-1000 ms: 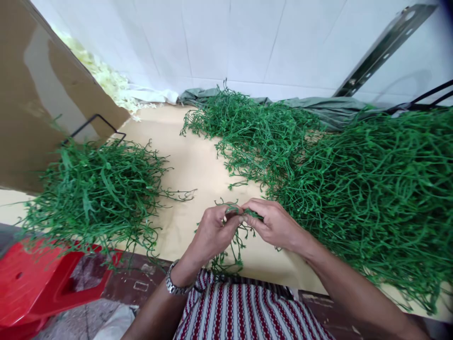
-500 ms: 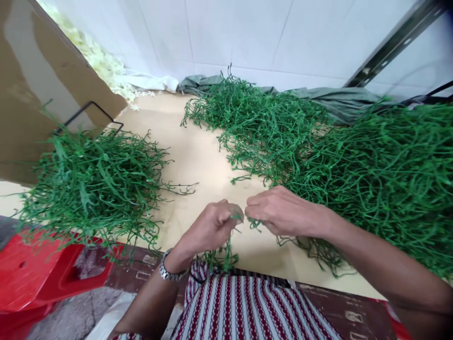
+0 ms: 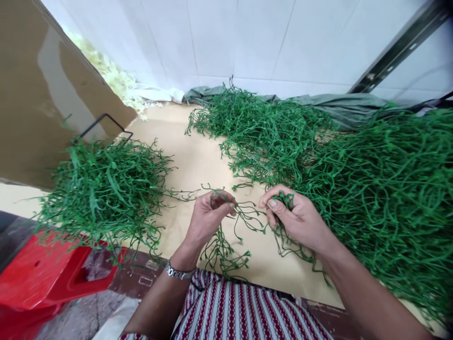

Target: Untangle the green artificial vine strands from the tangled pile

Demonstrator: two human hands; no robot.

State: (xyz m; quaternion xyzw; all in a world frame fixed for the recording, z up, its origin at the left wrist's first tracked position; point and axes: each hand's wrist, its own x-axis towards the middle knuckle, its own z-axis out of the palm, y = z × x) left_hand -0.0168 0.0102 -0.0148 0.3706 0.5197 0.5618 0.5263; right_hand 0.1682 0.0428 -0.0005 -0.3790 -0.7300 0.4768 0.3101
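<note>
My left hand [image 3: 210,215] pinches several thin green stems [image 3: 249,215] between thumb and fingertips; their forked tips fan out to the right. More stems [image 3: 226,255] hang or lie below that hand, near the table's front edge. My right hand [image 3: 295,215], a short way to the right, is closed around a small bunch of the same stems [image 3: 283,200], some trailing below it. The stems look like artificial plant sprigs. Close beside my right hand spreads a large tangled pile [image 3: 382,189] of them.
Another heap of green stems [image 3: 109,189] lies at left, by a brown cardboard box [image 3: 31,104] and a bent black wire [image 3: 106,116]. A further pile [image 3: 262,127] sits toward the wall. Pale yellow pieces [image 3: 106,68] lie behind the box. A red stool [image 3: 31,269] stands lower left.
My hands have moved apart, the right one turning so its thumb shows. The stems in my left hand now stretch out between the hands. The view has shifted slightly.
</note>
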